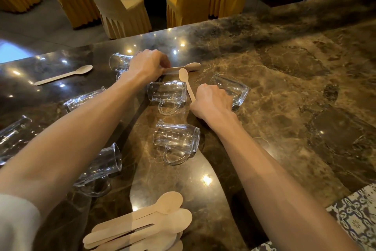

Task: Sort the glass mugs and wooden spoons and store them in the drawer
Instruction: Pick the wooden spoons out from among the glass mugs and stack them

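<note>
"Head view first: what does each grip hold?"

"The left grip [149, 63] pinches the handle of a wooden spoon [190, 66] that lies flat on the marble table [284, 92], its bowl pointing right. The right grip [213, 98] is curled round the handle of a second spoon [185, 79], whose bowl sticks out toward the far side."

"And the glass mugs?"

"All are on their sides. The far mug [120, 62] lies just left of the left grip. The middle mug [166, 92] is between the two hands, and the right mug [234, 89] is just beside the right grip; whether they touch, I cannot tell. The near mug [177, 138] lies between the forearms. More mugs lie at the left, partly behind the left forearm."

"Other spoons?"

"A lone spoon [65, 74] lies far left, and a spoon pile [146, 224] sits at the near edge."
</note>
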Motion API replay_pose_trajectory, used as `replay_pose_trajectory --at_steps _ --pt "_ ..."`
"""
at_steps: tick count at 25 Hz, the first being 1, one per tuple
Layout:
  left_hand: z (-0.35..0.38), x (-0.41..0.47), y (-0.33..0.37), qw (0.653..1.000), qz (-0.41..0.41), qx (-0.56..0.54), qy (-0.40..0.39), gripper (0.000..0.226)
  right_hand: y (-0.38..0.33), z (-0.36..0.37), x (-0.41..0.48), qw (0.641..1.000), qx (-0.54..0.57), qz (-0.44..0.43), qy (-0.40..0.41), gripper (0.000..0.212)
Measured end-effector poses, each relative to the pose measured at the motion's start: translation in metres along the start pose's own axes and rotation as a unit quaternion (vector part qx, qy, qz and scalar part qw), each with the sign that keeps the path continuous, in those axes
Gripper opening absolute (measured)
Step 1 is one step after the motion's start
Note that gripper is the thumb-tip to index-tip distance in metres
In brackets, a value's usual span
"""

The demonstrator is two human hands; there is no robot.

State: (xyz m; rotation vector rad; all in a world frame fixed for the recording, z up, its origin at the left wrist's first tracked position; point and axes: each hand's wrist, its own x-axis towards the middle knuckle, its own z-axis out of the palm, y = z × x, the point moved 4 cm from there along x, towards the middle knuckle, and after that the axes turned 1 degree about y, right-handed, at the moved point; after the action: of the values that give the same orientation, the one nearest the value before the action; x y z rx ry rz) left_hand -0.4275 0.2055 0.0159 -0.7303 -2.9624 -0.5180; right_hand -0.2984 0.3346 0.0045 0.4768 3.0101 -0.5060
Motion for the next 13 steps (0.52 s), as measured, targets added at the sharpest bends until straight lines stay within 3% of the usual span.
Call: replay_pose_trajectory --at_steps 6,13 --pt "-0.009 0.002 0.011 0.998 0.027 -0.016 0.056 0.016 0.006 -0.009 0.000 0.999 0.039 0.002 0.015 0.015" --pt "-0.028 -0.008 0.017 0.997 0.047 -0.022 0.059 0.016 0.008 -0.020 -0.011 0.997 -0.013 -0.031 0.075 0.019"
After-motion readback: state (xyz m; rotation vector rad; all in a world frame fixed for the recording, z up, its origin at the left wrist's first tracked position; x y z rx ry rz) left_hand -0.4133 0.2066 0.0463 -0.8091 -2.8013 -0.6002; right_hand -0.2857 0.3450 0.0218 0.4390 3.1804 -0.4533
